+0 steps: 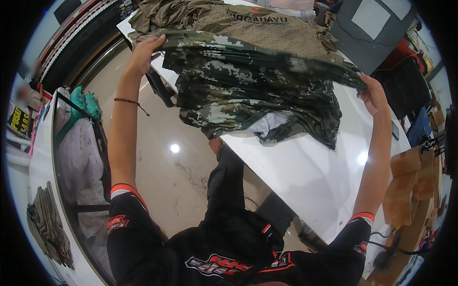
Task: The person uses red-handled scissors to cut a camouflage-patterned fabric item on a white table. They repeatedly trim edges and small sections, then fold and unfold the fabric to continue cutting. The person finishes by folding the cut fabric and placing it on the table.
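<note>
Between my hands a green camouflage garment (248, 78) is stretched out wide, its upper edge drawn nearly straight. At its left end, my left hand (145, 51) is closed on the cloth, thumb and fingers pinching it. My right hand (373, 94) grips the opposite end, lower and nearer to me. The lower folds droop onto the white table (291, 183), and a white patch of lining or label shows at the bottom. Behind it lies a tan printed shirt (286, 35), partly covered by the camouflage cloth, with more tan cloth (157, 16) bunched to its left.
A phone (395, 129) lies at the table's right edge. Cardboard boxes (403, 190) stand at the right, near a black chair (403, 88). On the left are bagged goods (81, 152) under a side table holding folded garments (47, 224). A grey cabinet (365, 35) stands behind.
</note>
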`<move>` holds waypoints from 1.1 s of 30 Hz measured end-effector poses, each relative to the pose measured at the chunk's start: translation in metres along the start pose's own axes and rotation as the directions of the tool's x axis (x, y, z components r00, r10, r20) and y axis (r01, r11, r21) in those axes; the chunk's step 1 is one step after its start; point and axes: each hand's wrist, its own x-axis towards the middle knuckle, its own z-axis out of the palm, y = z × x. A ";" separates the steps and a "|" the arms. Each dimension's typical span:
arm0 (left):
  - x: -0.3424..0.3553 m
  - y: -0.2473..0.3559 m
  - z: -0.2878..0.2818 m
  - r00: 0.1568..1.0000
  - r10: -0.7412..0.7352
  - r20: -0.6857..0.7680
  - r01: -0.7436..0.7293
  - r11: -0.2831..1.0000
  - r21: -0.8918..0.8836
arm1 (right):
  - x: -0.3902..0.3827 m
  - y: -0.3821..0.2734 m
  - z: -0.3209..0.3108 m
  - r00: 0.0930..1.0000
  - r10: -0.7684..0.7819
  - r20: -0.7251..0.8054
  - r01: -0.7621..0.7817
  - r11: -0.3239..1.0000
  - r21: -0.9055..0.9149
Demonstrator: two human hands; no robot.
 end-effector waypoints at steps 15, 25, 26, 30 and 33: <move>-0.012 -0.014 0.007 0.994 -0.019 0.105 -0.046 0.812 0.582 | 0.031 -0.022 0.034 0.956 -0.284 0.076 0.280 0.958 0.059; -0.013 -0.011 0.004 0.992 0.045 0.117 -0.109 0.771 0.628 | -0.006 0.043 0.037 0.961 0.270 -0.061 -0.276 0.921 -0.276; -0.012 -0.012 0.002 0.993 0.033 0.115 -0.099 0.773 0.627 | -0.008 0.046 0.039 0.961 0.270 -0.062 -0.276 0.914 -0.297; -0.012 -0.008 0.007 0.992 -0.001 0.123 -0.075 0.788 0.611 | -0.015 0.043 0.042 0.950 0.312 -0.021 -0.301 0.896 -0.327; -0.010 -0.010 0.001 0.988 0.044 0.148 -0.117 0.838 0.533 | -0.013 0.041 0.053 0.944 0.328 -0.015 -0.309 0.870 -0.385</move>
